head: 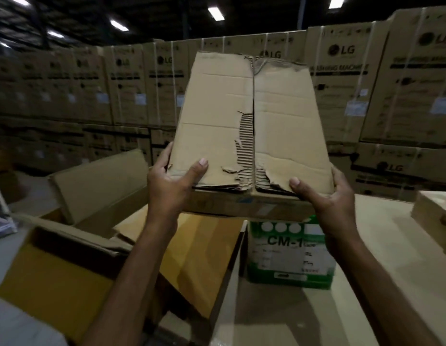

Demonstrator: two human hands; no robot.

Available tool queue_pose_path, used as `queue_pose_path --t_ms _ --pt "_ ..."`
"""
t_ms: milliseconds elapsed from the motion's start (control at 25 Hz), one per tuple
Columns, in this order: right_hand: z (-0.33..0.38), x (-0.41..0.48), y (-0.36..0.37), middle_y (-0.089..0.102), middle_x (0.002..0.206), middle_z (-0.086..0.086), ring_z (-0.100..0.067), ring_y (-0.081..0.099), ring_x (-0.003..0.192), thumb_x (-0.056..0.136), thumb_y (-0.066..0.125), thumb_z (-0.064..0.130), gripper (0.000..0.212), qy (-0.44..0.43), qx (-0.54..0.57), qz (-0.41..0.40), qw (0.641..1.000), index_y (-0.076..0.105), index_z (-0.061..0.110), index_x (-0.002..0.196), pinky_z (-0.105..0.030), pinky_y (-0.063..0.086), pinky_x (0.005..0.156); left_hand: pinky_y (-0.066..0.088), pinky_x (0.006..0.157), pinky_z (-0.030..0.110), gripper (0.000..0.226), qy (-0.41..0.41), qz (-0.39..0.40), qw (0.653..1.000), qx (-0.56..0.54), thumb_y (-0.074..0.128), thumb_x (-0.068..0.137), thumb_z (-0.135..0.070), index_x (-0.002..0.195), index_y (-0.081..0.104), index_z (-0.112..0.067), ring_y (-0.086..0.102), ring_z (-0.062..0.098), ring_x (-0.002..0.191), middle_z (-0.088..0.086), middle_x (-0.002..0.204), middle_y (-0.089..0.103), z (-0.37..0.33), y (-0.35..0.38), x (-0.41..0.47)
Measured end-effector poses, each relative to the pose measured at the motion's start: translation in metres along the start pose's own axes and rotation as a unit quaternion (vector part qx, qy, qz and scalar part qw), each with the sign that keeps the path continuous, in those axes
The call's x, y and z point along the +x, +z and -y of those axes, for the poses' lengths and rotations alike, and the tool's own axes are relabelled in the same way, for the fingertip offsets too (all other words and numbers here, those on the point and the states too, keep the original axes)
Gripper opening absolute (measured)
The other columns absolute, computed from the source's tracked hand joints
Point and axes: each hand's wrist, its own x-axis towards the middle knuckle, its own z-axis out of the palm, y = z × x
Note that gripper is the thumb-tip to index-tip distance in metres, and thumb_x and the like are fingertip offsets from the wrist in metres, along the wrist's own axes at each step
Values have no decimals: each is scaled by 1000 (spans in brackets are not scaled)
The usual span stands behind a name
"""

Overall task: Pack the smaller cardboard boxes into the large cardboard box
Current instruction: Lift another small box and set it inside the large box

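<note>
A worn brown cardboard box (274,116) with torn top flaps is held up at chest height in front of me. My left hand (169,186) grips its near left corner, thumb on the top. At the near right corner, my right hand (326,196) grips it the same way. Below and to the left, the large cardboard box (74,265) stands open, its flaps spread and a yellowish inner face showing. A white and green box marked CM-1 (289,258) sits on the table directly under the held box.
A pale table (381,290) spreads out to the right, with another brown box (434,216) at its far right edge. Stacked LG washing machine cartons (346,83) form a wall behind. A loose cardboard flap (102,181) rises behind the large box.
</note>
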Motion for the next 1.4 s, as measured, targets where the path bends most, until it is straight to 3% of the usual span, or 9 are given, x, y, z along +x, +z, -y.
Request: queue_pose_path --t_ms 160,280,400,520,640,840,960,1240,1400 --pt "-1 -11 85 63 120 14 -4 62 109 65 88 49 80 13 -1 12 1000 48 35 134 -26 54 89 60 86 29 62 -2 -2 1000 23 87 79 -27 136 61 -23 71 8 104 -5 119 72 3 -78 37" --pt "-13 -17 157 65 117 16 -5 64 107 66 86 53 75 34 -4 9 999 51 36 130 -31 57 90 58 75 15 52 1 25 998 64 84 82 -26 128 62 -28 70 -2 95 -12 112 71 8 -140 77" --pt "-25 -22 237 67 117 13 -9 65 108 69 88 56 75 53 -13 13 998 55 32 132 -36 59 91 55 73 11 57 -6 33 994 108 85 80 -29 131 63 -24 69 2 99 -11 113 70 16 -209 125" --pt "-35 -25 305 64 116 13 -7 63 107 75 87 48 76 72 -2 21 997 52 24 138 -27 56 83 52 67 6 56 -14 51 990 134 84 81 -26 132 61 -23 65 -4 95 -15 107 68 23 -263 169" --pt "-42 -14 356 63 121 7 -8 62 109 74 88 47 81 92 5 49 995 48 22 140 -24 53 81 51 66 6 52 -6 60 986 156 85 81 -24 127 62 -25 64 -5 93 -18 104 67 28 -298 211" --pt "-60 19 420 62 126 4 -15 63 113 72 88 54 90 106 -3 99 989 44 17 142 -37 58 92 51 68 8 52 4 59 983 177 86 80 -28 127 65 -24 67 -8 91 -17 107 69 47 -333 268" --pt "-70 37 449 59 121 5 -9 60 107 81 84 46 81 98 -13 104 990 42 14 143 -25 54 78 50 67 5 53 13 59 981 185 85 81 -29 129 64 -24 67 -5 96 -17 109 69 65 -344 294" --pt "-95 85 492 56 128 1 -20 57 118 81 84 40 83 103 -40 60 992 38 16 145 -43 54 100 54 91 28 82 13 87 971 222 86 74 -50 144 55 -21 64 15 118 -4 129 67 121 -342 370" --pt "-114 112 507 57 122 4 -21 59 117 76 84 52 85 90 -111 21 990 41 19 142 -49 55 98 38 116 45 120 20 188 938 290 84 67 -59 162 17 -31 40 21 142 2 162 35 161 -334 412"
